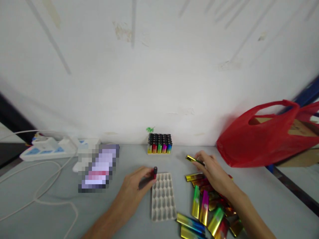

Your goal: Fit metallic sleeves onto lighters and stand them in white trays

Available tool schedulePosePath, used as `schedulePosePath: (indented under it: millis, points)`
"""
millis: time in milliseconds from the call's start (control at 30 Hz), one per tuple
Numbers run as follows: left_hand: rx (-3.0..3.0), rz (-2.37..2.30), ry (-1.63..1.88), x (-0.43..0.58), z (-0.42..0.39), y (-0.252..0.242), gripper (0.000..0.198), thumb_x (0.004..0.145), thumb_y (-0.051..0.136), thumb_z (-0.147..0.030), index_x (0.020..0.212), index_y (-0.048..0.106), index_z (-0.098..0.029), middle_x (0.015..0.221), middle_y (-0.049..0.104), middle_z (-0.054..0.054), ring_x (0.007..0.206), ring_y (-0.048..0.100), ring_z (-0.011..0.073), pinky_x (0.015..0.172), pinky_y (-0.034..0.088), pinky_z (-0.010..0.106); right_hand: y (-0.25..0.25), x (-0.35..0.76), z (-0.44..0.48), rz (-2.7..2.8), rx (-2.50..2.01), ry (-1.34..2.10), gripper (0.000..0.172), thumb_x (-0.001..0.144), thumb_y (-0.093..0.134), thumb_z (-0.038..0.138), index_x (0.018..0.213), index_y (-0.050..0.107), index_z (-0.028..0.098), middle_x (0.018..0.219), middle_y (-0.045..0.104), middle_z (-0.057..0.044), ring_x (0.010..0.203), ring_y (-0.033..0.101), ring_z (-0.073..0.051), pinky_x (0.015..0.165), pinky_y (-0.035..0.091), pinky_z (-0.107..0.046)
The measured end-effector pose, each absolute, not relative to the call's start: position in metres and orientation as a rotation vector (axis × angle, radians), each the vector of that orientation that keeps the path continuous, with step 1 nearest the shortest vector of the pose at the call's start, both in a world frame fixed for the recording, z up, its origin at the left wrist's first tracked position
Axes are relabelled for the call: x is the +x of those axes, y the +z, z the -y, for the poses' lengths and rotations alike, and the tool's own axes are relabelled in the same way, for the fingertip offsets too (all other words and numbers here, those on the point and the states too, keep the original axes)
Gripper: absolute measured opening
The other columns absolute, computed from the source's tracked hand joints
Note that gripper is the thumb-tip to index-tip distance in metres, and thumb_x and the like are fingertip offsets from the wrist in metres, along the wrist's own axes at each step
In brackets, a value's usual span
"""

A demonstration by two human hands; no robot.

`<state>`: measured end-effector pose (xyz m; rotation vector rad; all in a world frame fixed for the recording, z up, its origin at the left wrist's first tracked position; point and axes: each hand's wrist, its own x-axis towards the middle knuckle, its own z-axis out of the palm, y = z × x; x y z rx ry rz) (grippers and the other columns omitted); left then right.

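Red lighter with a black cap, held in the left hand, lying roughly level with the cap pointing right, right at the far left corner of the tray. Gold lighter pinched in the right hand, raised off the desk, tilted, its shiny body sticking out to the left of the fingers. White plastic tray lies flat on the desk between both hands, long side running away from the viewer, all its rows of small pockets empty. Loose pile of metallic lighters, gold, green, pink, red, blue, lies flat and jumbled on the desk under the right forearm, just right of the tray.
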<state>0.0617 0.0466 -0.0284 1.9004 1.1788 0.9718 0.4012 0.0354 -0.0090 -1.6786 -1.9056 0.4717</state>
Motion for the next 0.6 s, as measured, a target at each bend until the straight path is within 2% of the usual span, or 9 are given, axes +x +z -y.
schedulePosePath:
  millis: [133,267,367,467,533,600]
  points:
    - [1.903,-1.177,0.966,0.061,-0.047,-0.031,0.014,0.098,0.075,-0.035,0.104,0.084,-0.027,0.104,0.087,0.001,0.102,0.083,0.0275,0.095,0.064,0.035,-0.001,0.374,-0.029,1.697,-1.479,0.578,0.025,0.112,0.065,0.048,0.113,0.072,0.025,0.103,0.075,-0.006,0.100,0.066,-0.029,0.092,0.047,-0.042]
    - [1.898,-1.200,0.978,0.059,-0.048,-0.038,0.023,0.097,0.075,-0.036,0.118,0.082,-0.028,0.113,0.088,0.002,0.105,0.083,0.0281,0.100,0.065,0.038,-0.011,0.344,-0.023,1.384,-1.228,0.992,0.039,0.097,0.085,0.060,0.098,0.079,0.022,0.082,0.066,0.000,0.080,0.059,-0.022,0.077,0.045,-0.034]
    - [1.913,-1.199,0.978,0.058,-0.049,-0.041,0.024,0.098,0.075,-0.037,0.118,0.082,-0.029,0.114,0.088,0.002,0.106,0.083,0.0287,0.101,0.065,0.039,-0.018,0.323,-0.018,1.105,-1.031,1.309,0.046,0.093,0.089,0.064,0.092,0.077,0.020,0.082,0.065,0.000,0.076,0.057,-0.018,0.073,0.045,-0.030]
    - [1.931,-1.196,0.981,0.058,-0.049,-0.043,0.022,0.098,0.075,-0.037,0.117,0.082,-0.029,0.113,0.088,0.002,0.107,0.083,0.0291,0.100,0.066,0.040,-0.016,0.303,-0.014,0.954,-0.868,1.499,0.046,0.094,0.089,0.063,0.090,0.073,0.020,0.082,0.065,0.001,0.068,0.057,-0.014,0.066,0.046,-0.027]
    - [1.941,-1.193,0.984,0.058,-0.049,-0.043,0.023,0.098,0.074,-0.036,0.118,0.082,-0.029,0.114,0.088,0.003,0.106,0.084,0.0290,0.099,0.066,0.039,-0.011,0.290,-0.015,0.883,-0.813,1.579,0.045,0.096,0.088,0.062,0.092,0.070,0.021,0.079,0.064,0.003,0.057,0.050,-0.011,0.057,0.041,-0.025]
    - [1.952,-1.188,0.984,0.057,-0.050,-0.043,0.024,0.099,0.074,-0.036,0.121,0.081,-0.029,0.117,0.088,0.003,0.107,0.084,0.0285,0.100,0.067,0.039,-0.006,0.279,-0.020,0.786,-0.796,1.652,0.046,0.093,0.091,0.062,0.097,0.070,0.022,0.072,0.059,0.006,0.050,0.038,-0.008,0.049,0.030,-0.023]
